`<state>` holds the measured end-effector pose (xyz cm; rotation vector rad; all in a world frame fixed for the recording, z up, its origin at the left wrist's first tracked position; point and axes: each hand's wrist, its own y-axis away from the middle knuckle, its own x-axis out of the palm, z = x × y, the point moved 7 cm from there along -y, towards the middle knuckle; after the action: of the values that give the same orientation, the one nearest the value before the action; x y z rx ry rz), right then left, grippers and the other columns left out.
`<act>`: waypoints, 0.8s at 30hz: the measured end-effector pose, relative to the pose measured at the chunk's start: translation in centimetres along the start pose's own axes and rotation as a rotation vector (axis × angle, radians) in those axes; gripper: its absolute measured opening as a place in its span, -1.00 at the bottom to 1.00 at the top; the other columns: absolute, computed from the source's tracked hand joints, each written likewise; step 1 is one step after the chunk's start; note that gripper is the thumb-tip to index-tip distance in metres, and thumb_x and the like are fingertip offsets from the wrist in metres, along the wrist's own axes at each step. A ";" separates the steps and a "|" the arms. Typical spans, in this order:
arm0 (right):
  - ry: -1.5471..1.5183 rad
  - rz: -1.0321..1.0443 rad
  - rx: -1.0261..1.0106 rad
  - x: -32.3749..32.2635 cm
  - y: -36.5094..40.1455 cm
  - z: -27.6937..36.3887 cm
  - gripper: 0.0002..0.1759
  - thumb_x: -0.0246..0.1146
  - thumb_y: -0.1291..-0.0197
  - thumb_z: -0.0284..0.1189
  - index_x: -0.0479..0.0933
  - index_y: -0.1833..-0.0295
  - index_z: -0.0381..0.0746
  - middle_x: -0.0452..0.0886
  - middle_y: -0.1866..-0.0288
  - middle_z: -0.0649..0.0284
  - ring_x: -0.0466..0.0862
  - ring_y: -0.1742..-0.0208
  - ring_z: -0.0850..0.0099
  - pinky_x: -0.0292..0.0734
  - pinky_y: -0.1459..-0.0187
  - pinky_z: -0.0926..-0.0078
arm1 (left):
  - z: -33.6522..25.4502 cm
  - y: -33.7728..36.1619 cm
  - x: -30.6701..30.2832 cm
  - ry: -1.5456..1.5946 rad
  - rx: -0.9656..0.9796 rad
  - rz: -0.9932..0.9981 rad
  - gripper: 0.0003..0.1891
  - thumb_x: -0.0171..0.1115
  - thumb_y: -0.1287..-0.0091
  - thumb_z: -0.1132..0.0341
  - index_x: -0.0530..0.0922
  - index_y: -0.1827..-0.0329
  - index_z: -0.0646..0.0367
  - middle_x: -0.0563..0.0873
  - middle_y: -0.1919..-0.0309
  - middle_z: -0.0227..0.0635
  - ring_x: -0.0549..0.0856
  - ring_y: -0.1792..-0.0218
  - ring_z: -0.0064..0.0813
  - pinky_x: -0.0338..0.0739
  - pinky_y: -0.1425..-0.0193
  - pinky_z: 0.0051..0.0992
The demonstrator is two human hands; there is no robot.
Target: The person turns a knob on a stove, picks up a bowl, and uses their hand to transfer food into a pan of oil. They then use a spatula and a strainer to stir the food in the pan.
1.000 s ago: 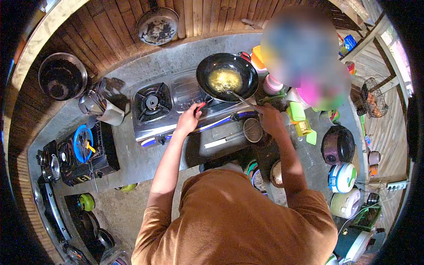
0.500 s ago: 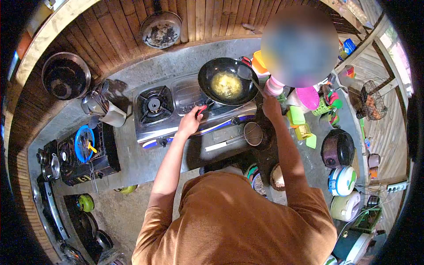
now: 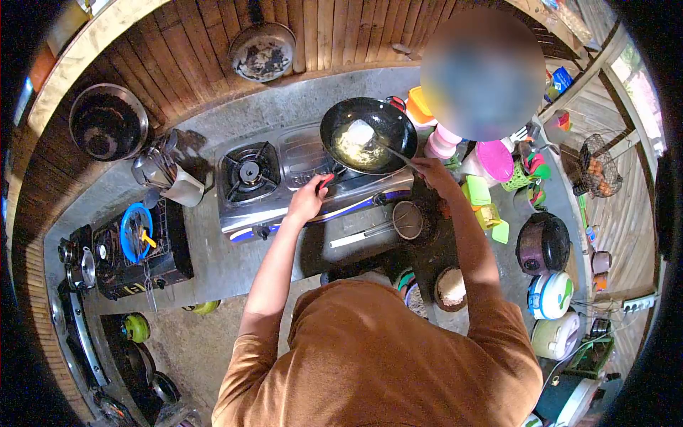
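A black wok [image 3: 341, 117] with red handles sits on the right burner of the steel gas stove [image 3: 284, 203]. My left hand [image 3: 307, 199] is closed around its near handle. In my right hand [image 3: 434, 174] is the handle of a spatula [image 3: 362, 133], held from the right side of the wok. The blade is down in the wok, over yellowish food [image 3: 350, 153] in shiny liquid, and hides part of it. A strainer [image 3: 408, 219] with a round bowl lies on the counter in front of the stove, between my arms.
The left burner [image 3: 249, 171] holds no pot. A utensil holder [image 3: 185, 187] stands left of the stove, near a second stove with a blue basin [image 3: 136, 231]. Plastic containers [image 3: 478, 191] and a rice cooker [image 3: 543, 242] line the right counter.
My right hand has moved slightly down, and the spatula blade has gone from the wok's right rim to the food in the middle. The left hand keeps its hold on the wok handle.
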<state>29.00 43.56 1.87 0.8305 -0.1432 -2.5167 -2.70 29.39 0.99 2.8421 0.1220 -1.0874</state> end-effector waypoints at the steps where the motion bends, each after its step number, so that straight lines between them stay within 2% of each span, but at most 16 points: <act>1: 0.137 -0.133 -0.198 -0.8 -2.2 -2.6 -0.70 0.15 -0.28 -0.33 0.57 -0.02 -0.28 0.51 0.47 0.39 0.46 0.52 0.55 0.39 0.47 0.56 | -0.1 0.1 -0.1 0.005 -0.024 0.016 -0.63 0.10 -0.36 0.15 0.40 -0.24 -0.23 0.63 0.03 -0.02 0.59 -0.03 0.01 0.49 -0.07 -0.18; 2: 0.273 -0.266 -0.395 -1.4 -3.1 -3.3 -0.70 0.13 -0.29 -0.34 0.57 -0.02 -0.28 0.54 0.46 0.34 0.48 0.50 0.52 0.42 0.45 0.53 | -0.1 0.1 0.0 0.004 -0.024 0.017 -0.63 0.10 -0.36 0.15 0.40 -0.24 -0.23 0.63 0.03 -0.02 0.59 -0.03 0.01 0.49 -0.07 -0.18; 3: 0.272 -0.267 -0.393 -1.6 -3.5 -3.0 -0.70 0.13 -0.29 -0.34 0.57 -0.02 -0.28 0.54 0.46 0.34 0.48 0.50 0.52 0.42 0.45 0.53 | 0.0 0.1 0.0 -0.007 -0.023 0.015 -0.62 0.10 -0.35 0.16 0.40 -0.24 -0.23 0.64 0.03 -0.03 0.59 -0.03 0.01 0.49 -0.06 -0.18; 5: 0.561 -0.454 -0.465 -2.4 -3.2 -1.8 -0.72 0.11 -0.27 -0.38 0.57 0.00 -0.29 0.58 0.41 0.14 0.58 0.43 0.31 0.50 0.37 0.35 | 0.0 0.0 0.1 -0.018 -0.022 0.014 -0.62 0.11 -0.35 0.16 0.40 -0.23 -0.22 0.64 0.03 -0.03 0.59 -0.02 0.02 0.49 -0.06 -0.18; 6: 0.560 -0.454 -0.464 -2.5 -2.5 -0.7 -0.72 0.11 -0.27 -0.38 0.57 0.00 -0.29 0.58 0.41 0.14 0.58 0.43 0.31 0.50 0.37 0.35 | 0.0 0.1 0.1 -0.018 -0.028 0.014 -0.63 0.11 -0.35 0.17 0.41 -0.23 -0.22 0.64 0.04 -0.03 0.60 -0.02 0.02 0.49 -0.06 -0.19; 8: 0.675 -0.458 -0.328 -2.7 -1.2 2.3 -0.71 0.09 -0.23 -0.44 0.56 -0.01 -0.28 0.59 0.32 -0.04 0.62 0.28 0.04 0.52 0.24 0.17 | -0.1 0.1 -0.1 -0.019 -0.034 0.010 -0.63 0.10 -0.35 0.17 0.41 -0.23 -0.22 0.64 0.04 -0.02 0.60 -0.01 0.03 0.49 -0.05 -0.19; 9: 0.675 -0.458 -0.330 -2.6 -1.7 1.8 -0.71 0.09 -0.23 -0.44 0.56 -0.01 -0.28 0.59 0.32 -0.04 0.62 0.28 0.04 0.52 0.24 0.17 | -0.1 0.1 -0.1 -0.011 -0.039 0.016 -0.63 0.10 -0.35 0.17 0.41 -0.23 -0.22 0.64 0.05 -0.02 0.60 -0.01 0.03 0.49 -0.05 -0.19; 11: 0.668 -0.540 -0.385 -2.6 -3.2 -0.1 -0.71 0.08 -0.18 -0.47 0.56 -0.01 -0.27 0.59 0.28 -0.10 0.58 0.21 -0.14 0.51 0.18 0.07 | 0.0 0.1 -0.1 -0.003 -0.046 0.020 -0.63 0.10 -0.35 0.17 0.41 -0.23 -0.22 0.64 0.05 -0.02 0.60 -0.01 0.03 0.50 -0.05 -0.19; 12: 0.668 -0.540 -0.385 -2.6 -4.1 -1.3 -0.71 0.08 -0.18 -0.47 0.56 -0.01 -0.27 0.59 0.28 -0.10 0.58 0.21 -0.14 0.51 0.18 0.07 | 0.1 0.0 0.0 -0.004 -0.029 0.019 -0.63 0.10 -0.35 0.18 0.41 -0.23 -0.21 0.64 0.04 -0.03 0.60 -0.01 0.03 0.50 -0.05 -0.19; 14: 0.840 -0.441 -0.559 -1.2 -5.4 -2.2 -0.73 0.08 -0.24 -0.42 0.55 0.01 -0.27 0.57 0.42 0.06 0.59 0.48 0.08 0.50 0.43 0.22 | 0.3 -0.1 0.3 -0.007 -0.011 0.018 -0.63 0.10 -0.36 0.18 0.41 -0.23 -0.21 0.64 0.03 -0.04 0.60 -0.01 0.03 0.50 -0.05 -0.20; 15: 0.839 -0.442 -0.558 -1.3 -5.3 -1.9 -0.73 0.08 -0.24 -0.42 0.55 0.01 -0.27 0.57 0.42 0.06 0.59 0.48 0.08 0.50 0.43 0.22 | 0.3 -0.2 0.3 -0.008 0.008 0.004 -0.63 0.10 -0.36 0.17 0.41 -0.23 -0.21 0.64 0.03 -0.06 0.60 0.00 0.03 0.50 -0.05 -0.20; 17: 0.047 0.034 -0.078 0.0 -6.6 -5.2 -0.72 0.09 -0.31 -0.36 0.54 -0.03 -0.26 0.45 0.55 0.31 0.40 0.69 0.46 0.29 0.66 0.51 | 0.4 -0.2 0.3 -0.008 0.021 -0.008 -0.63 0.10 -0.36 0.17 0.41 -0.23 -0.21 0.64 0.02 -0.08 0.60 0.00 0.03 0.50 -0.04 -0.20; 18: 0.046 0.038 -0.076 0.3 -6.0 -4.6 -0.72 0.09 -0.31 -0.36 0.54 -0.03 -0.26 0.45 0.55 0.31 0.40 0.69 0.46 0.29 0.66 0.51 | 0.5 -0.2 0.3 -0.013 0.001 -0.003 -0.63 0.10 -0.36 0.16 0.42 -0.23 -0.21 0.64 0.02 -0.08 0.60 0.00 0.03 0.50 -0.04 -0.20; 20: -0.367 0.101 0.124 1.2 -4.1 -3.8 -0.69 0.10 -0.34 -0.32 0.52 -0.08 -0.25 0.31 0.58 0.48 0.21 0.70 0.70 0.07 0.69 0.71 | 0.6 -0.2 0.4 -0.016 -0.020 0.002 -0.63 0.10 -0.36 0.16 0.42 -0.23 -0.20 0.63 0.01 -0.09 0.60 0.00 0.03 0.50 -0.04 -0.20; 24: -0.347 0.126 0.076 1.0 -1.5 -0.2 -0.69 0.10 -0.34 -0.34 0.52 -0.11 -0.22 0.33 0.60 0.49 0.23 0.71 0.68 0.06 0.69 0.69 | 0.5 -0.3 0.3 -0.001 0.012 -0.007 -0.63 0.10 -0.36 0.13 0.41 -0.23 -0.20 0.64 0.02 -0.08 0.60 -0.01 0.03 0.50 -0.04 -0.19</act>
<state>27.85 44.38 0.79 0.3911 -0.3954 -2.5259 -2.85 29.60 0.39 2.8543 0.1254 -1.0943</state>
